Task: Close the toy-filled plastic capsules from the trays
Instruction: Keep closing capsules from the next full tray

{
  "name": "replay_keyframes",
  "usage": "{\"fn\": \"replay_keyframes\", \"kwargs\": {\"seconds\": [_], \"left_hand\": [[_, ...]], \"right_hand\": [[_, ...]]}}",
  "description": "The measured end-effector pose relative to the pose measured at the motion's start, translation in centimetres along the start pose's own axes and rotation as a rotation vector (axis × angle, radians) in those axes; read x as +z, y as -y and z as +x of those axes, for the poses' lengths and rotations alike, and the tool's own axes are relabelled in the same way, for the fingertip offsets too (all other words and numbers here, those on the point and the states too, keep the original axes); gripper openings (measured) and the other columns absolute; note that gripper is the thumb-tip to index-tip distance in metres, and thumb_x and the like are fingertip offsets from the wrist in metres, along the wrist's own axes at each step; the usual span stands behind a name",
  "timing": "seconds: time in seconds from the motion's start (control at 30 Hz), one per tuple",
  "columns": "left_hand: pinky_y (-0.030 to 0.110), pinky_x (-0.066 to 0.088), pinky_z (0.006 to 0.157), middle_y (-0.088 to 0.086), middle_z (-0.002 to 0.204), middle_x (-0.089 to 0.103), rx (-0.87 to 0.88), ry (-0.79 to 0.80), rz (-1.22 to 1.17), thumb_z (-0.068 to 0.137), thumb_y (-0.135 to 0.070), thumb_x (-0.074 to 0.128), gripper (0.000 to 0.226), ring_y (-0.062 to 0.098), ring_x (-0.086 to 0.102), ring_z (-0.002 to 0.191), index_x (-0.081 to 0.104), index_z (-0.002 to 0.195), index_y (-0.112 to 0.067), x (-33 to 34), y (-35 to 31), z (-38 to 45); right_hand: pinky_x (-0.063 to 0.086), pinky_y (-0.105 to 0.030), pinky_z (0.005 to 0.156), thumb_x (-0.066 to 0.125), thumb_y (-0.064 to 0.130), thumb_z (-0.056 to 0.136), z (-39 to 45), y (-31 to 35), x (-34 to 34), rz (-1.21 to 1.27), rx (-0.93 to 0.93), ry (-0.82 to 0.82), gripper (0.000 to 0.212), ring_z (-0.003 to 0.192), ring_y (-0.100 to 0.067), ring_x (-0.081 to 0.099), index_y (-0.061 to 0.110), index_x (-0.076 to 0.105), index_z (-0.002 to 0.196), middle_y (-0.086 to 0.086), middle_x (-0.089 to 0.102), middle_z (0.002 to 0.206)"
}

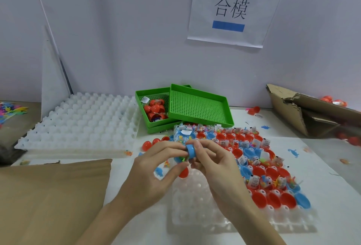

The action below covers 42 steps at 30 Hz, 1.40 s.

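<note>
1. Your left hand [156, 163] and your right hand [210, 159] meet above the near white tray [224, 213], and both grip one blue capsule [188, 153] between them.
2. The fingers of your left hand are curled around the left side of the capsule, where small colourful toy pieces show at its lower edge. The thumb and fingers of your right hand pinch the blue cap on the right side. I cannot tell if the two halves are fully pressed together.
3. The near white tray holds many open red and blue capsule halves [273, 198] in its far and right rows, many of them with small toy bags [254, 181] inside. The rows near you, under your wrists, show only the white cups.
4. One red capsule [183, 172] lies just under your hands, at the tray's left edge. Some closed red capsules [150, 144] lie on the table, left of the tray's far corner.
5. Behind the tray stand two green trays [199, 106], one resting tilted over the other. The lower one holds closed red capsules.
6. A second white tray [82, 121] lies to the left, well apart from your hands. A brown cardboard sheet [52, 196] lies near your left forearm, and a torn cardboard box [304, 112] sits at the right.
7. A paper sign [232, 8] hangs on the wall.
</note>
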<state>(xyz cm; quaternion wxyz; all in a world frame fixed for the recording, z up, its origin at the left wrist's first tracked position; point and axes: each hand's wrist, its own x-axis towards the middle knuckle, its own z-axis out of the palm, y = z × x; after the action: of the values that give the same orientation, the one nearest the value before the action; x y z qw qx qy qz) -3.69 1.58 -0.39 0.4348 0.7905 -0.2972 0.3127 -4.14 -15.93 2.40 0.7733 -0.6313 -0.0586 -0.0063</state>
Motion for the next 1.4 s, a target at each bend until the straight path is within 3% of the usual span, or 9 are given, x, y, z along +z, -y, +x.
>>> {"fn": "replay_keyframes", "kwargs": {"seconds": [0.27, 0.47, 0.57, 0.7, 0.8, 1.0, 1.2, 1.3, 1.4], "left_hand": [[0.024, 0.054, 0.095, -0.007, 0.110, 0.073, -0.028, -0.121, 0.037, 0.089, -0.015, 0.078, 0.016, 0.009, 0.070, 0.107, 0.081, 0.104, -0.012, 0.5, -0.3, 0.0], [0.028, 0.058, 0.093, 0.001, 0.111, 0.071, -0.280, -0.182, -0.361, 0.076, -0.009, 0.087, 0.020, 0.023, 0.071, 0.111, 0.081, 0.095, -0.014, 0.2, -0.4, 0.2], [0.036, 0.059, 0.091, 0.000, 0.112, 0.071, -0.335, -0.172, -0.343, 0.077, -0.018, 0.087, 0.013, 0.024, 0.069, 0.113, 0.083, 0.089, -0.021, 0.1, -0.2, 0.1], [0.032, 0.056, 0.095, -0.007, 0.116, 0.071, -0.176, -0.085, -0.097, 0.086, -0.030, 0.081, 0.018, 0.017, 0.068, 0.115, 0.082, 0.102, -0.021, -0.3, -0.4, 0.2], [0.029, 0.054, 0.097, -0.006, 0.116, 0.070, -0.057, -0.019, 0.016, 0.087, -0.019, 0.083, 0.024, 0.013, 0.068, 0.113, 0.078, 0.111, -0.016, -0.3, -0.4, 0.2], [0.020, 0.056, 0.092, -0.009, 0.109, 0.076, -0.384, -0.058, -0.289, 0.079, -0.017, 0.086, 0.042, 0.014, 0.074, 0.106, 0.069, 0.118, -0.019, -0.4, -1.5, 0.2], [0.025, 0.057, 0.094, 0.001, 0.105, 0.078, -0.473, -0.043, -0.422, 0.081, 0.006, 0.082, 0.036, 0.020, 0.075, 0.103, 0.074, 0.111, -0.012, -0.6, -1.5, 0.5], [0.022, 0.058, 0.088, 0.002, 0.103, 0.078, -0.489, -0.068, -0.455, 0.082, 0.008, 0.081, 0.033, 0.020, 0.075, 0.101, 0.074, 0.107, -0.012, -0.7, -1.5, 0.5], [0.023, 0.059, 0.088, 0.001, 0.107, 0.078, -0.493, -0.087, -0.506, 0.083, 0.010, 0.079, 0.029, 0.019, 0.075, 0.103, 0.077, 0.103, -0.011, -0.6, -1.4, 0.5]], "right_hand": [[0.058, -0.025, 0.079, 0.066, 0.030, 0.096, -0.1, -0.1, 0.3, 0.031, 0.004, 0.017, 0.020, 0.090, -0.021, 0.075, 0.018, 0.080, 0.104, -0.009, 0.079, 0.101], [0.062, -0.034, 0.085, 0.067, 0.030, 0.096, -0.2, -0.2, 0.4, -0.047, -0.081, 0.014, 0.015, 0.093, -0.025, 0.075, 0.027, 0.081, 0.102, -0.005, 0.079, 0.100], [0.062, -0.034, 0.085, 0.068, 0.028, 0.096, -0.2, -0.2, 0.3, -0.066, -0.107, 0.019, 0.015, 0.092, -0.025, 0.076, 0.025, 0.081, 0.104, -0.005, 0.079, 0.100], [0.061, -0.026, 0.079, 0.068, 0.022, 0.097, -0.1, -0.2, 0.2, 0.029, -0.094, -0.018, 0.015, 0.092, -0.026, 0.077, 0.020, 0.082, 0.100, -0.009, 0.079, 0.100], [0.059, -0.022, 0.076, 0.066, 0.020, 0.097, 0.0, -0.1, 0.0, 0.068, -0.086, -0.028, 0.017, 0.090, -0.023, 0.077, 0.021, 0.083, 0.096, -0.009, 0.079, 0.098], [0.060, -0.025, 0.077, 0.069, 0.023, 0.096, -0.1, -0.2, 0.1, -0.042, -0.146, 0.002, 0.013, 0.090, -0.021, 0.077, 0.023, 0.082, 0.096, -0.006, 0.079, 0.096], [0.062, -0.029, 0.080, 0.070, 0.017, 0.097, -0.1, -0.8, 0.3, -0.153, -0.217, -0.034, 0.010, 0.086, -0.018, 0.076, 0.021, 0.080, 0.098, 0.000, 0.079, 0.092], [0.061, -0.026, 0.077, 0.070, 0.018, 0.097, -0.2, -1.1, 0.7, -0.155, -0.259, -0.066, 0.010, 0.087, -0.017, 0.076, 0.021, 0.079, 0.098, 0.002, 0.079, 0.092], [0.063, -0.033, 0.078, 0.069, 0.023, 0.097, -0.2, -1.4, 0.9, -0.091, -0.230, -0.098, 0.010, 0.082, -0.025, 0.077, 0.021, 0.079, 0.098, -0.003, 0.079, 0.091]]}}
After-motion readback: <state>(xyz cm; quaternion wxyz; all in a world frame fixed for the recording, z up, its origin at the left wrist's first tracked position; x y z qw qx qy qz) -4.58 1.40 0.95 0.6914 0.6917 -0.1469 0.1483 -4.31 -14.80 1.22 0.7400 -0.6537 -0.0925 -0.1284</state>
